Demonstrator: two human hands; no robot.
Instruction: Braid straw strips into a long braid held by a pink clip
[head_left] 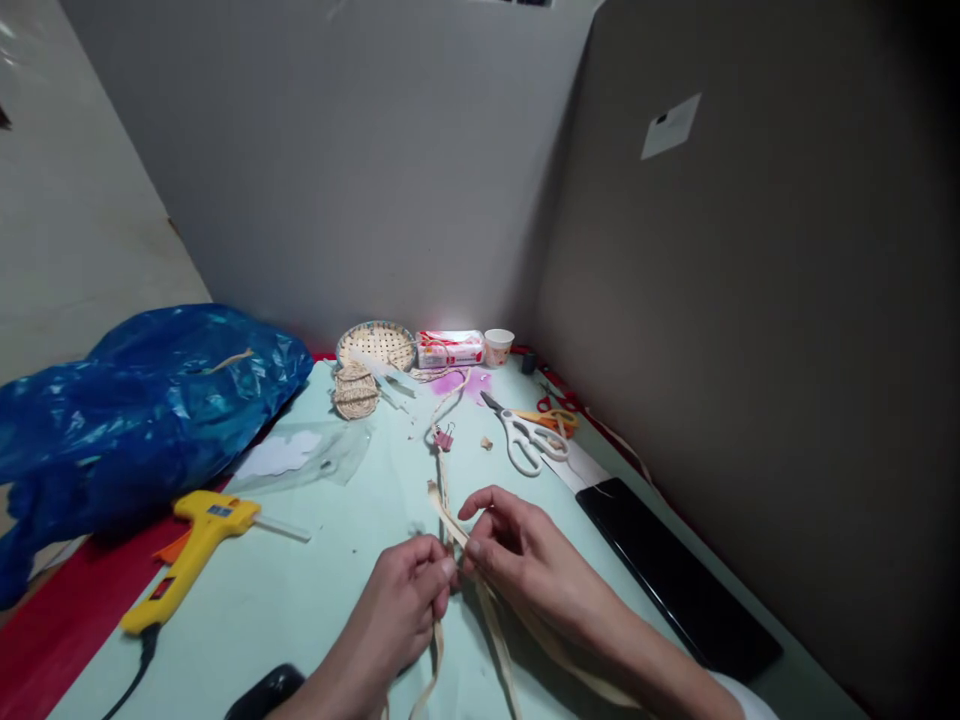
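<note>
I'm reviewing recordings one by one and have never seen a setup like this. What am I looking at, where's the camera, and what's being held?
There is no machine here: a person works with two bare hands. The single picture comes from a camera worn on their head, looking forward and down. The left hand and right hand both hold pale flat strips over a light green tabletop. Around them lie a yellow glue gun, a blue plastic bag, white-handled scissors and, farther back, a woven basket.
</note>
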